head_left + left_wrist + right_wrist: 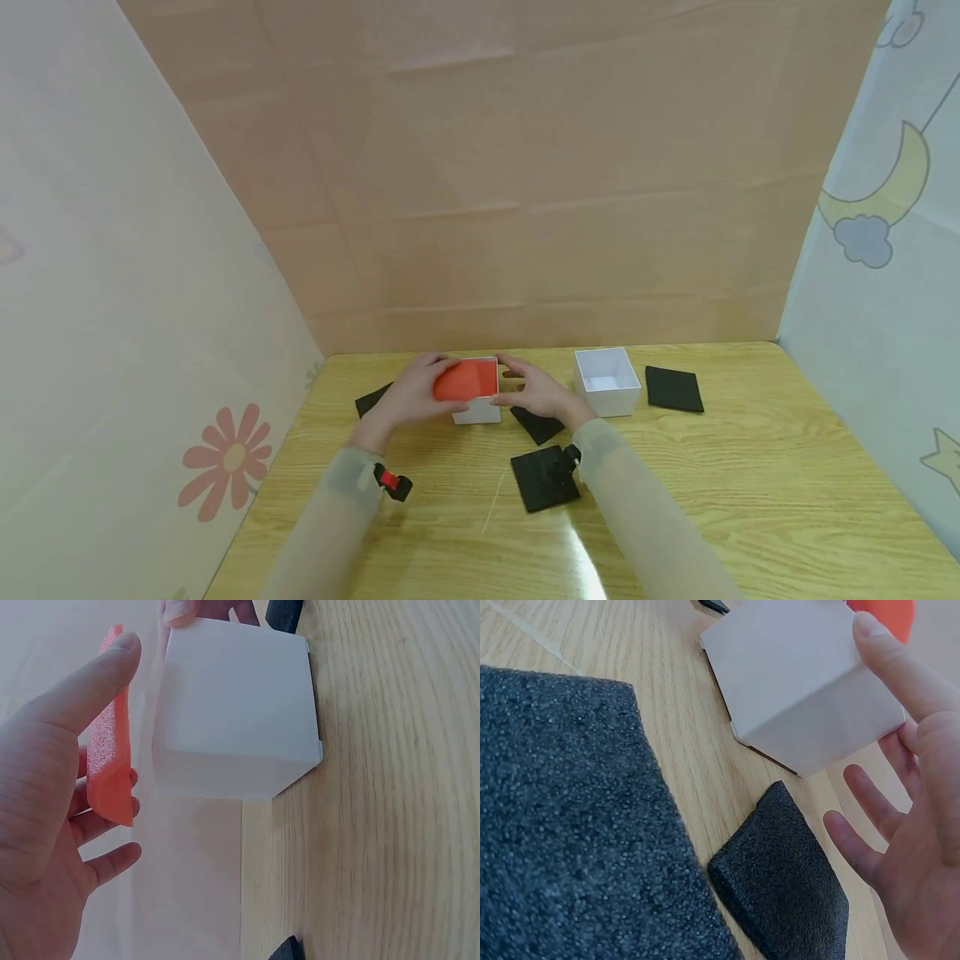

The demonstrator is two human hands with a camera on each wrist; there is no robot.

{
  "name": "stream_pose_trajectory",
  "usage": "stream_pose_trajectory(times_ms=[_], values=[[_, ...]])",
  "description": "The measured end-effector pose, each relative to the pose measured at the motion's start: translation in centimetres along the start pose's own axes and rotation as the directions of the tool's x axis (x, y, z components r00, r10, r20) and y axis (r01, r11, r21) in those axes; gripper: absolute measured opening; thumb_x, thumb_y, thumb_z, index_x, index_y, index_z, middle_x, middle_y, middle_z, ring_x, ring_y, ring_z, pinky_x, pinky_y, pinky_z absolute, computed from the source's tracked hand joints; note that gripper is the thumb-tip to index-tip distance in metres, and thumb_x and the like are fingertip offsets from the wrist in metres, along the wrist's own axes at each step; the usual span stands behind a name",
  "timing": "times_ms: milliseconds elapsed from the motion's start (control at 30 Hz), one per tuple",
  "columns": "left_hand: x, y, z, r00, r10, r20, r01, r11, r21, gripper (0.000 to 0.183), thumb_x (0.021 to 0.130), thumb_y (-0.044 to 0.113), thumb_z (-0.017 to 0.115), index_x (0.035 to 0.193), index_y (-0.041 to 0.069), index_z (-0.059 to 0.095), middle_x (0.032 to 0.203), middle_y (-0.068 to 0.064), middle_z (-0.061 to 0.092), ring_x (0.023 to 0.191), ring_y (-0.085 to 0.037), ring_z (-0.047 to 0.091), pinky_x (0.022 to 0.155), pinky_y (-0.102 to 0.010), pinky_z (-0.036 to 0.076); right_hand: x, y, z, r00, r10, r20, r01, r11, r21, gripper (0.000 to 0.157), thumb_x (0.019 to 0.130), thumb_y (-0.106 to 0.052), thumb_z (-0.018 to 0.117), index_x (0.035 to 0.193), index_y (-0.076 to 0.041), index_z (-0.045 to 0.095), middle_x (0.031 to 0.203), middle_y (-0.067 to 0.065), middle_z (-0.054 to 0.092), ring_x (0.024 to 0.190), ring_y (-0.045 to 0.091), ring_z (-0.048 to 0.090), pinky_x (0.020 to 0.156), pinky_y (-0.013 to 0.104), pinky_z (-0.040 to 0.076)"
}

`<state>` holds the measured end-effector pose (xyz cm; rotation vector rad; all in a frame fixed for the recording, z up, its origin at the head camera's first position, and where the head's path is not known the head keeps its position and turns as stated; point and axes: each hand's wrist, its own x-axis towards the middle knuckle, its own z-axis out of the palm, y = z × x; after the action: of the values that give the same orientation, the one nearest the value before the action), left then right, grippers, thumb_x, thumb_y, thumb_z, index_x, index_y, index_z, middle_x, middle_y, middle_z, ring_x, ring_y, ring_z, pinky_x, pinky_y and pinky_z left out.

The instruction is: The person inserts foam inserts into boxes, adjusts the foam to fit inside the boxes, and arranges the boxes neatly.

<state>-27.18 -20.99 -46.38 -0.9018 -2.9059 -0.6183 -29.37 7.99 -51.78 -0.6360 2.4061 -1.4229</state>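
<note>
Red foam (468, 380) in pinch, L hand (414, 393); wht box (478, 412) ditto, R hand (542, 393)

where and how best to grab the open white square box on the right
Probably pinch the open white square box by the rim of its near wall, coming straight down from above: it stands upright, its mouth faces up, and its thin-looking wall offers both an inner and an outer face to hold.

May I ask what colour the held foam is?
The foam is orange-red, clearest in the left wrist view.
</note>
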Motion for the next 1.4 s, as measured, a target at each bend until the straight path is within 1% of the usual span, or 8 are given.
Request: stream_pose_trajectory(times_ms=[200, 333, 500, 633, 800, 1067, 1167, 1400], values=[[0.9, -0.1, 0.2, 0.999, -0.016, 0.035, 0.015, 0.999, 0.029, 0.087, 0.090, 0.063, 0.081, 0.158, 0.015, 0.055, 0.150, -0.008, 0.054, 0.129, -0.030, 0.053, 0.102, -0.049, 0.053, 0.0, 0.0, 0.0, 1.000, -0.009, -0.003, 0.009, 1.000, 0.004, 0.095, 0.096, -0.039, 0.083, 0.171, -0.019, 0.028, 0.172, 0.007, 0.034, 0.149, 0.038, 0.045, 0.113, 0.058, 0.047], [1.3, 0.1, 0.3, 0.999, -0.024, 0.034, 0.023, 0.999, 0.022, 0.086, 0.091, 0.060, 0.080, 0.158, 0.014, 0.054, 0.151, -0.009, 0.053, 0.130, -0.031, 0.052, 0.102, -0.050, 0.053, 0.0, -0.1, 0.0, 1.000, -0.009, -0.001, 0.009, 1.000, 0.002, 0.096, 0.096, -0.040, 0.083, 0.172, -0.018, 0.028, 0.173, 0.007, 0.033, 0.149, 0.038, 0.045, 0.115, 0.058, 0.045], [1.8, 0.4, 0.5, 1.000, -0.015, 0.024, 0.015, 1.000, 0.000, 0.084, 0.092, 0.055, 0.082, 0.157, 0.010, 0.054, 0.149, -0.010, 0.054, 0.127, -0.030, 0.052, 0.099, -0.048, 0.054, 0.0, 0.0, 0.0, 1.000, -0.007, 0.002, 0.007, 1.000, 0.000, 0.098, 0.096, -0.042, 0.083, 0.172, -0.015, 0.027, 0.173, 0.007, 0.034, 0.149, 0.037, 0.045, 0.113, 0.057, 0.047], [2.1, 0.5, 0.8, 0.999, -0.010, 0.051, 0.010, 1.000, 0.016, 0.084, 0.093, 0.054, 0.082, 0.159, 0.010, 0.053, 0.149, -0.009, 0.053, 0.127, -0.028, 0.052, 0.099, -0.045, 0.054, 0.0, 0.1, -0.1, 1.000, -0.012, -0.001, 0.012, 1.000, -0.016, 0.097, 0.095, -0.043, 0.083, 0.172, -0.018, 0.028, 0.172, 0.006, 0.035, 0.148, 0.036, 0.046, 0.113, 0.055, 0.048], [2.3, 0.7, 0.9, 0.997, -0.014, 0.081, 0.012, 1.000, 0.025, 0.083, 0.093, 0.051, 0.082, 0.160, 0.011, 0.052, 0.147, -0.007, 0.052, 0.125, -0.026, 0.052, 0.099, -0.042, 0.054, 0.0, 0.0, 0.0, 1.000, -0.018, -0.001, 0.018, 1.000, -0.018, 0.095, 0.095, -0.041, 0.084, 0.171, -0.021, 0.030, 0.172, 0.005, 0.035, 0.149, 0.035, 0.046, 0.115, 0.054, 0.047], [2.6, 0.7, 0.8, 0.993, -0.013, 0.113, 0.008, 0.999, 0.044, 0.083, 0.096, 0.053, 0.079, 0.162, 0.013, 0.049, 0.149, -0.008, 0.051, 0.129, -0.025, 0.050, 0.103, -0.041, 0.052, 0.1, 0.3, 0.0, 1.000, -0.030, -0.011, 0.030, 1.000, -0.011, 0.094, 0.096, -0.039, 0.083, 0.171, -0.019, 0.030, 0.171, 0.007, 0.036, 0.148, 0.037, 0.046, 0.113, 0.055, 0.048], [2.7, 0.6, 0.9, 0.993, -0.001, 0.117, -0.004, 0.999, 0.042, 0.084, 0.096, 0.053, 0.078, 0.163, 0.012, 0.047, 0.150, -0.008, 0.050, 0.130, -0.026, 0.049, 0.105, -0.042, 0.052, 0.1, 0.4, 0.0, 0.999, -0.032, -0.010, 0.031, 0.999, -0.017, 0.095, 0.095, -0.039, 0.084, 0.171, -0.019, 0.030, 0.172, 0.006, 0.035, 0.149, 0.036, 0.046, 0.113, 0.054, 0.048], [3.0, 0.4, 1.4, 0.993, 0.025, 0.116, -0.027, 0.999, 0.017, 0.083, 0.098, 0.053, 0.075, 0.163, 0.011, 0.046, 0.151, -0.008, 0.046, 0.130, -0.026, 0.046, 0.103, -0.041, 0.051, 0.0, 0.3, 0.0, 1.000, -0.029, -0.005, 0.029, 0.999, -0.027, 0.097, 0.095, -0.043, 0.083, 0.172, -0.020, 0.029, 0.172, 0.005, 0.034, 0.148, 0.034, 0.047, 0.112, 0.052, 0.050]])
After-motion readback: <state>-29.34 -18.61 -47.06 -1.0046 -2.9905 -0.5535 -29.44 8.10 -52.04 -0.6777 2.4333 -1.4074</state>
